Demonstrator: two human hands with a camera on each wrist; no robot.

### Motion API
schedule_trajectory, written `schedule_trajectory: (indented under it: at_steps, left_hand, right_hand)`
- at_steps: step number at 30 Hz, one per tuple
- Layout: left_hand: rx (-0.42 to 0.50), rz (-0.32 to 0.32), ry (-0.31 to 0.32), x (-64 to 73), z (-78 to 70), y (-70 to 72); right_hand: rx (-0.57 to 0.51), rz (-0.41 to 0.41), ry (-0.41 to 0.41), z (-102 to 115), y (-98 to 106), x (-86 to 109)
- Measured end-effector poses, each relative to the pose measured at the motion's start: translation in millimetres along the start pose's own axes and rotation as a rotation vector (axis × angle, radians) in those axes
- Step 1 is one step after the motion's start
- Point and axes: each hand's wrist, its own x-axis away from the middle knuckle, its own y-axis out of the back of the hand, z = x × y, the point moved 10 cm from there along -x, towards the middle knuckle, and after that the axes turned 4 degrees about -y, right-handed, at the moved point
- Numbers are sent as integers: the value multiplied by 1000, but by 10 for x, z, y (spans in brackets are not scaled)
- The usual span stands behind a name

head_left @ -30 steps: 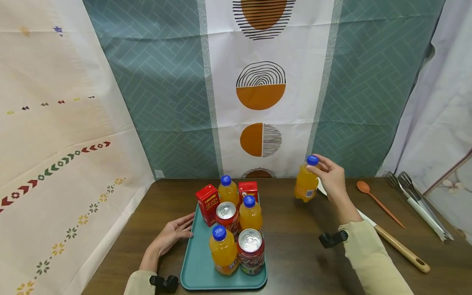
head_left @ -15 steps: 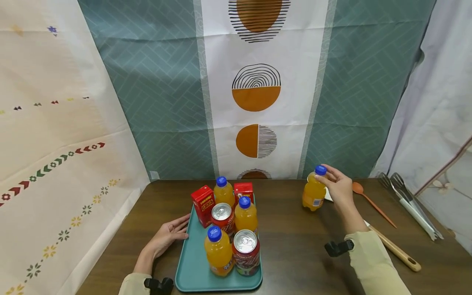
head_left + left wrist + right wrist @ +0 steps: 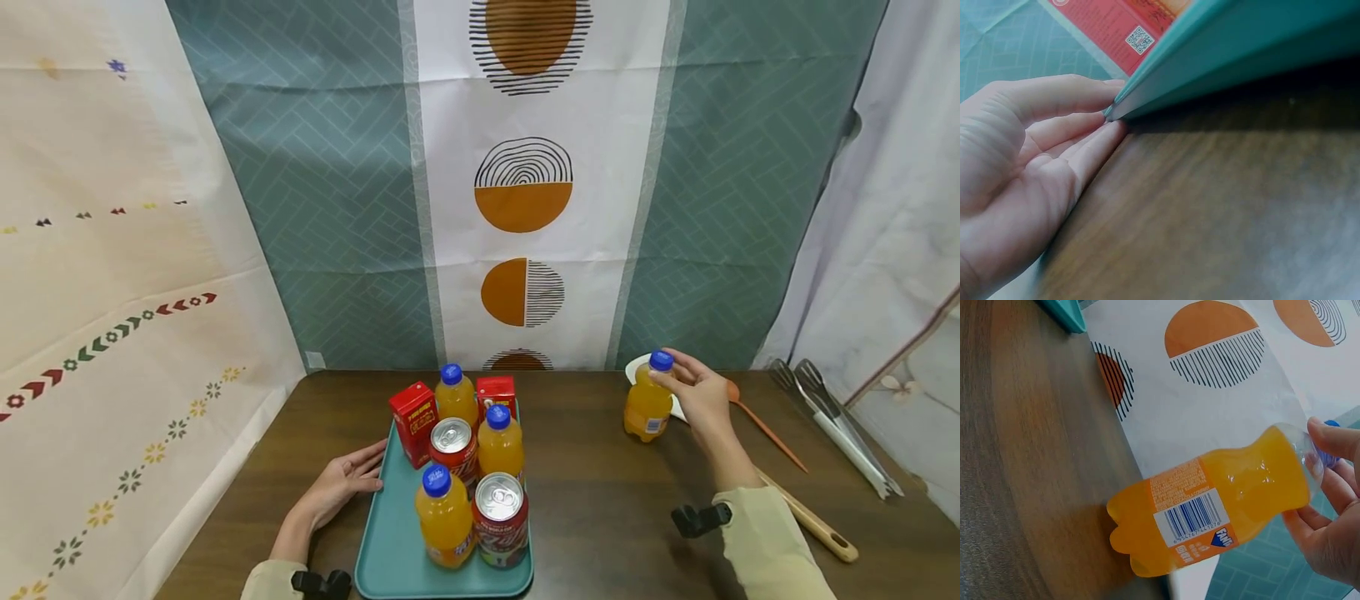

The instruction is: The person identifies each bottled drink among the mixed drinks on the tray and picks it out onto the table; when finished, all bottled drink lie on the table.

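Okay, the orange drink bottle (image 3: 647, 410) was near the back edge of the worktop (image 3: 592, 517), right of centre. Right grip (image 3: 702, 400) had it by the neck, thumb and fingers pinching just under the blue cap; base was at or near the surface, couldn't tell if touching. Looked roughly upright from the head view.

Handling, my guess: full, so fairly heavy for its size and base-heavy. Plastic wall probably gave a little when squeezed, smooth, slippery if damp, hard to break. Neck hold was fine for an upright lift but likely let the base swing; the waist would've been steadier.

Left grip (image 3: 345, 487) held nothing: fingers extended, touching the left rim of the green tray (image 3: 397, 533). Tray sat toward the near edge. Drinks were packed close along its right side, tall enough to tip if knocked; bare tray showed along its left side.

Room: open strip of worktop from tray's right edge to the bottle. Backdrop cloth (image 3: 360, 242) rose at the back edge, so little margin there. Wooden-handled spatula (image 3: 806, 514) ran behind the bottle and under the right forearm; spoon (image 3: 769, 432) and tongs (image 3: 855, 455) lay toward the right edge.
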Motion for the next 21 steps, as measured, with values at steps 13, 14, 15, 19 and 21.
schedule_trajectory:
  at_steps: [13,14,15,19,21]
  left_hand:
    - [-6,-7,-24,19,-20,1]
    - [-7,-6,-22,17,-18,2]
    - [-7,-8,-22,16,-17,6]
    - [-14,-8,-21,18,-15,16]
    - [-14,-17,-10,18,-8,22]
  right_hand:
    - [-8,11,93,-9,-18,8]
    - [-12,10,99,-6,-16,10]
    - [-11,9,104,-4,-13,12]
    - [9,14,116,10,-7,17]
    - [24,21,121,20,-8,16]
